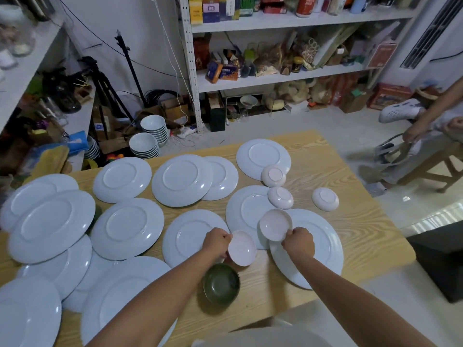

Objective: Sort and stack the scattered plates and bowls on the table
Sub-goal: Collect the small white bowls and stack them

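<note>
Several large pale-blue plates lie upside down and overlapping across the wooden table (355, 221); one plate (323, 249) lies under my right hand. My left hand (216, 242) grips a small pink bowl (242, 247) by its rim, tilted above the table. My right hand (298, 242) grips a second small pink bowl (275, 224), also tilted. Three more small pink bowls rest upside down to the right: one (273, 176), another (280, 197), and a third (325, 199). A dark green bowl (221, 284) stands upright near the front edge, just below my left hand.
Stacks of pale bowls (153, 131) stand on the floor behind the table. Cluttered shelves (275, 78) line the back wall, with tripods at the left. Another person (426, 121) sits on a stool at the right. A black box (441, 266) stands by the table's right corner.
</note>
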Demonstrator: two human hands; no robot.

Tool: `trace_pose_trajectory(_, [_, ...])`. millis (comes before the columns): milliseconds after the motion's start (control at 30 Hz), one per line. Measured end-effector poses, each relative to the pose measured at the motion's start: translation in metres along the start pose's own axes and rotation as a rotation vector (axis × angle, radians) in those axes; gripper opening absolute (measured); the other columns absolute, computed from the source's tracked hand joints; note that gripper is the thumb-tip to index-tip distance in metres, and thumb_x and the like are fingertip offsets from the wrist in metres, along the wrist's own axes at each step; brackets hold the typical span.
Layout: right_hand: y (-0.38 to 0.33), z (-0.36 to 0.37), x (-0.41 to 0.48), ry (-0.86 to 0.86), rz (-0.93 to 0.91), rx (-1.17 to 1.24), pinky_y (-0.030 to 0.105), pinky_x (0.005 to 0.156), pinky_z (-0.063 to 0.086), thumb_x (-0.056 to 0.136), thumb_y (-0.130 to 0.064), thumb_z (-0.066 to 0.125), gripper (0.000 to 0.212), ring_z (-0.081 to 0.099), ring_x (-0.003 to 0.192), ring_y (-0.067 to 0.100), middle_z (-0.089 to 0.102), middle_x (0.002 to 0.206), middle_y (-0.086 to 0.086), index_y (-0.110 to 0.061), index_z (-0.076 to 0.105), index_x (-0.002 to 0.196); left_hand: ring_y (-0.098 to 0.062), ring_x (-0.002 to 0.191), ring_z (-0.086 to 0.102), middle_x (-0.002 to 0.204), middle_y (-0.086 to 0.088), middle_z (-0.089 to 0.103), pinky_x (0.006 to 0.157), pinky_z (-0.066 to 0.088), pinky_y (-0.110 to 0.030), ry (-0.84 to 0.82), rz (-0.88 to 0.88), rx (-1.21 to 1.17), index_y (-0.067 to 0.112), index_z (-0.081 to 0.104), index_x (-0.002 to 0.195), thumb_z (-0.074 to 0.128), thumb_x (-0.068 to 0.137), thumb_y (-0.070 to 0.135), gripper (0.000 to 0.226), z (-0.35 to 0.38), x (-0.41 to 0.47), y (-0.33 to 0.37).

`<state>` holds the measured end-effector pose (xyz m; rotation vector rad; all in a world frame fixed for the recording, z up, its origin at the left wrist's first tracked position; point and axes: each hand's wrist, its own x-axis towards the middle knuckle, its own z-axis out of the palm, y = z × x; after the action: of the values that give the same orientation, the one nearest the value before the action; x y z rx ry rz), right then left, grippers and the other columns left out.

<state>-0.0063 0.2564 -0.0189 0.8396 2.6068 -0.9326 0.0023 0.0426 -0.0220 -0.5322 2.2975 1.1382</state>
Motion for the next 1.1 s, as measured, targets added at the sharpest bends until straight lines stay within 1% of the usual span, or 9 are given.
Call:
trace_pose_trajectory(167, [0.004,-0.001,-0.004,-0.030,0.014,0.079,0.032,0.072,0.052,0.095,-0.023,0.043,0.037,0.065,0.076,0.026,0.072,0.080,0.012,0.001,0.068,0.082,-0.017,0.053,0.055,0.061,-0.003,0.056,0.056,0.051,-0.026,-0.055,-0.002,0.053,0.011,0.062,0.069,0.050,0.093,0.012,0.027,0.005,0.004,0.001])
trace_pose_trajectory(233, [0.005,-0.001,-0.005,-0.065,0.006,0.089,0.030,0.070,0.051,0.096,-0.022,0.044,0.037,0.064,0.069,0.022,0.072,0.073,0.010,-0.001,0.067,0.077,-0.017,0.061,0.056,0.066,-0.003,0.059,0.062,0.049,-0.026,-0.064,0.020,0.088,0.013,0.058,0.065,0.046,0.093,0.012,0.030,0.007,0.006,0.000])
trace_pose_trajectory(333, [0.003,-0.003,-0.007,-0.136,-0.054,0.024,0.030,0.069,0.054,0.094,-0.019,0.045,0.037,0.065,0.062,0.018,0.070,0.063,0.006,-0.007,0.063,0.065,-0.017,0.077,0.056,0.082,-0.007,0.060,0.071,0.045,-0.028,-0.015,0.053,0.114,0.008,0.059,0.080,0.041,0.099,0.022,0.029,0.002,0.010,0.000])
trace_pose_trajectory(433, [-0.002,-0.005,-0.011,-0.232,-0.150,-0.124,0.031,0.070,0.056,0.092,-0.019,0.048,0.038,0.065,0.061,0.018,0.068,0.059,0.003,-0.012,0.056,0.055,-0.022,0.085,0.059,0.092,-0.012,0.064,0.079,0.048,-0.032,0.041,0.065,0.101,0.004,0.062,0.092,0.039,0.101,0.028,0.035,-0.007,0.016,-0.002])
trace_pose_trajectory(633, [-0.009,0.000,-0.017,-0.333,-0.244,-0.302,0.029,0.068,0.054,0.090,-0.026,0.057,0.036,0.062,0.058,0.017,0.064,0.057,0.001,-0.017,0.048,0.056,-0.025,0.098,0.063,0.106,-0.015,0.066,0.087,0.049,-0.032,0.098,0.042,0.096,0.000,0.062,0.106,0.037,0.102,0.027,0.037,-0.019,0.024,-0.011])
trace_pose_trajectory(767, [-0.014,0.003,-0.017,-0.289,-0.265,-0.339,0.030,0.067,0.052,0.084,-0.043,0.064,0.040,0.060,0.063,0.019,0.062,0.064,0.002,-0.019,0.043,0.058,-0.024,0.100,0.062,0.109,-0.013,0.066,0.089,0.049,-0.033,0.120,0.062,0.130,0.002,0.062,0.111,0.037,0.102,0.028,0.037,-0.017,0.028,-0.011])
trace_pose_trajectory(900, [-0.014,-0.003,-0.006,-0.196,-0.268,-0.301,0.029,0.061,0.045,0.088,-0.053,0.053,0.049,0.059,0.063,0.020,0.060,0.064,0.003,-0.018,0.039,0.057,-0.015,0.090,0.058,0.113,-0.008,0.066,0.082,0.046,-0.025,0.134,0.093,0.171,0.010,0.062,0.114,0.042,0.100,0.028,0.030,-0.012,0.035,-0.004])
trace_pose_trajectory(1000, [-0.006,-0.014,0.010,-0.092,-0.250,-0.252,0.028,0.057,0.038,0.091,-0.051,0.048,0.047,0.060,0.067,0.023,0.060,0.066,0.003,-0.019,0.038,0.058,-0.021,0.109,0.059,0.125,-0.006,0.062,0.089,0.045,-0.028,0.118,0.139,0.180,0.014,0.056,0.126,0.046,0.099,0.031,0.034,-0.006,0.041,0.008])
trace_pose_trajectory(1100, [0.002,-0.029,0.035,0.000,-0.202,-0.209,0.029,0.060,0.037,0.092,-0.048,0.049,0.036,0.062,0.079,0.026,0.061,0.074,0.001,-0.017,0.053,0.072,-0.021,0.119,0.055,0.132,-0.006,0.057,0.096,0.045,-0.032,0.142,0.197,0.179,0.016,0.047,0.136,0.051,0.097,0.031,0.042,0.004,0.046,0.028])
